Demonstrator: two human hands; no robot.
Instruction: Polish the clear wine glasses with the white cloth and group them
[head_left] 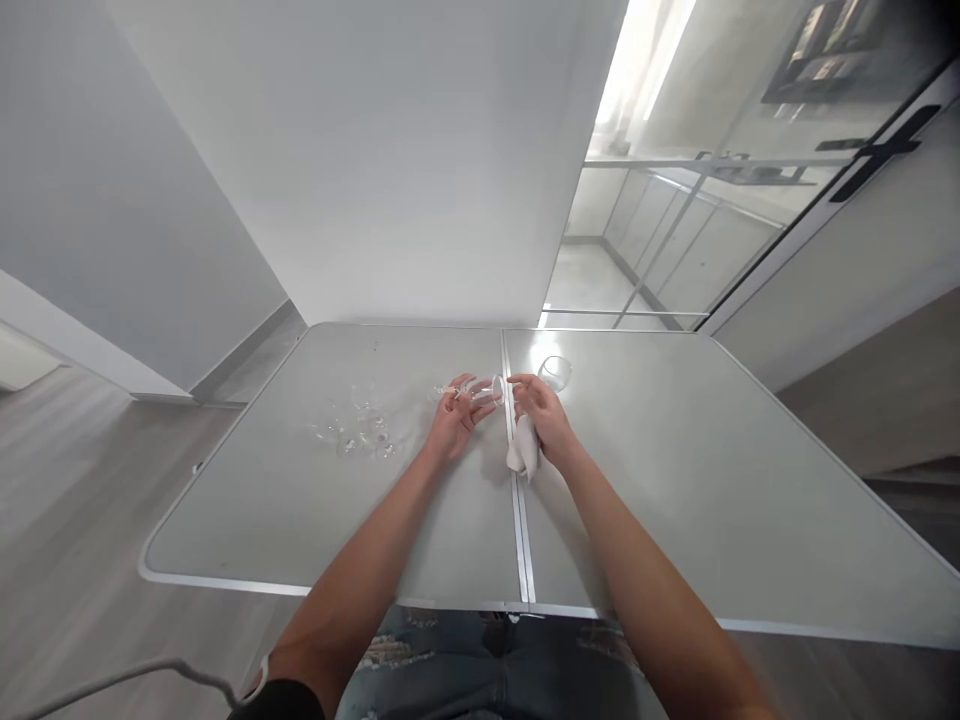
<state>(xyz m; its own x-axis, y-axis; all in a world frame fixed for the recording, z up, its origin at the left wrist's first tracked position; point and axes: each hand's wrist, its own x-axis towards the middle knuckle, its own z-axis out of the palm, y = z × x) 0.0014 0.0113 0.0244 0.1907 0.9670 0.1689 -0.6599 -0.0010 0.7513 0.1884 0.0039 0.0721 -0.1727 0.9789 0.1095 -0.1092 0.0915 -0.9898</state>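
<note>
Steadying lightly, as suits one clear glass [496,390], sideways above the middle of the table [675,490], grasped by the left hand [450,424]; one white cloth [523,452], bunched, gripped by the right hand [546,418].

Bright, diffuse light is strongest in the glowing white strip [643,55] at upper right. Glare whitens the far edge of the pale grey-green, metal-rimmed surface [697,480]; soft shadows lie near the bare hands [450,425]. Small clear glass objects [367,428] blur faintly; wide-angle stretching and a darkened upper-right corner mark the periphery.
</note>
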